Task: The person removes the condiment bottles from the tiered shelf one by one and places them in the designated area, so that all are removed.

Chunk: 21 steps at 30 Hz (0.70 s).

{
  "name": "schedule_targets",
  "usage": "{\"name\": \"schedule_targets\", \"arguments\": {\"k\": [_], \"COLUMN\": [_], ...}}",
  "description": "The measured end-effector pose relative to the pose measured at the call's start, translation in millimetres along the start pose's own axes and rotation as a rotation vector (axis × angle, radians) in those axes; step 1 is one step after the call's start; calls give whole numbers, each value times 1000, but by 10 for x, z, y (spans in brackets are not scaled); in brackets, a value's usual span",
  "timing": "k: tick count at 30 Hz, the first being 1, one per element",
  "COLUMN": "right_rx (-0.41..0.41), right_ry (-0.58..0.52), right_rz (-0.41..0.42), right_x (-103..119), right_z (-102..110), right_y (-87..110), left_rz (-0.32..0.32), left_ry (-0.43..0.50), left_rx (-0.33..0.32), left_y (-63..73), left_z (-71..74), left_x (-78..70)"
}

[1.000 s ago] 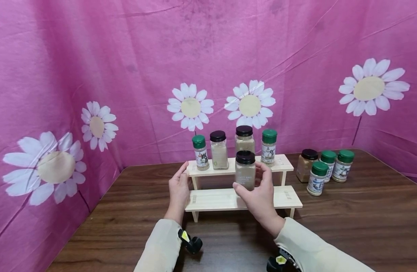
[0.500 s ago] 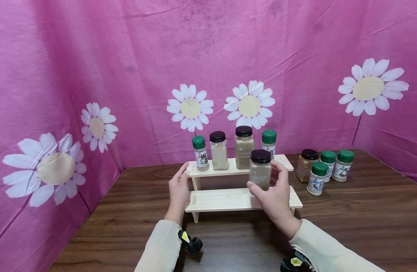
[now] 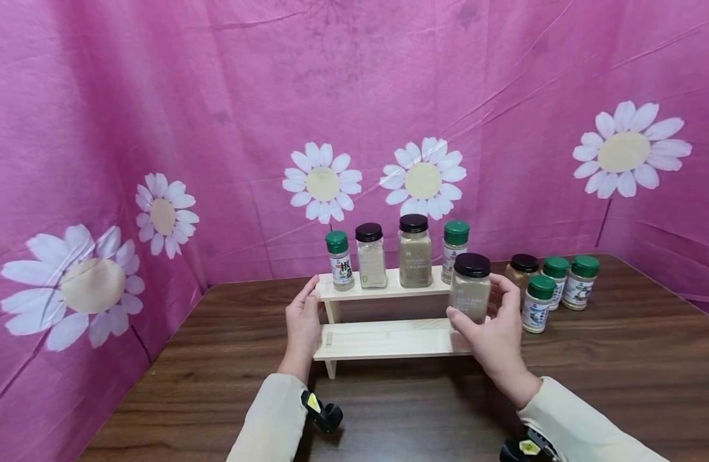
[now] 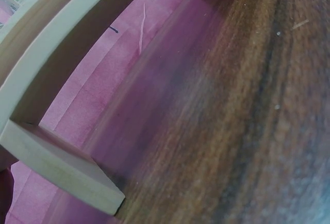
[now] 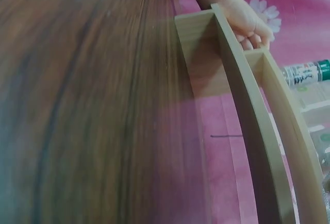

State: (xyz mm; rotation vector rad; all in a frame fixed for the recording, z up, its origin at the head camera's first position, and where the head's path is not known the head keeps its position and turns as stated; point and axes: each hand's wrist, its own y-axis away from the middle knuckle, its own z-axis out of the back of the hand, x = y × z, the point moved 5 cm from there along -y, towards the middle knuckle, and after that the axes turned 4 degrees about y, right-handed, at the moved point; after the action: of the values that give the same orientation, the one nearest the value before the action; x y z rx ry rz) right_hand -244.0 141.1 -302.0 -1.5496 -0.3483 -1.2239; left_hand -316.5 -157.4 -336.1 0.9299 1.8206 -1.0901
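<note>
Between the thumb and fingers of my right hand (image 3: 500, 343) is a glass spice jar (image 3: 469, 296) with a black lid, held upright at the right end of the two-tier wooden rack (image 3: 389, 340). Whether its base touches the lower tier is hidden behind the hand. My left hand (image 3: 302, 324) grips the rack's left end by the upper shelf; its curled fingers (image 5: 247, 42) show in the right wrist view. On the upper shelf stand a green-capped shaker (image 3: 341, 262), a black-lidded jar (image 3: 371, 256), a larger black-lidded jar (image 3: 414, 258) and another green-capped shaker (image 3: 455, 247), partly covered.
Right of the rack, a brown black-lidded jar (image 3: 518, 272) and several green-capped shakers (image 3: 536, 307) stand close together on the wooden table (image 3: 620, 372). A pink flowered cloth (image 3: 244, 128) hangs behind and at both sides.
My right hand has carried the jar rightward along the front of the rack, from its middle to its right end. The left hand stays at the rack's left end.
</note>
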Motion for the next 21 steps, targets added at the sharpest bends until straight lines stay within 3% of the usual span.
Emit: {"name": "schedule_targets", "arguments": {"k": [6,13,18,21], "right_rx": [-31,-60,-93,-111], "right_ry": [-25,41,67,66], "right_rz": [1,30,38,32], "right_x": [-50,-103,-161,-206], "right_z": [111,239,355,423], "right_y": [-51,-102,-135,-162], "left_rz": [2,-96,-9,4], "left_ry": [2,63,5,-17], "left_rx": [-3,28,7,3], "left_y": [-8,26,30,21], "left_z": [1,9,-11,-12], "left_x": [11,12,-28,-42]}}
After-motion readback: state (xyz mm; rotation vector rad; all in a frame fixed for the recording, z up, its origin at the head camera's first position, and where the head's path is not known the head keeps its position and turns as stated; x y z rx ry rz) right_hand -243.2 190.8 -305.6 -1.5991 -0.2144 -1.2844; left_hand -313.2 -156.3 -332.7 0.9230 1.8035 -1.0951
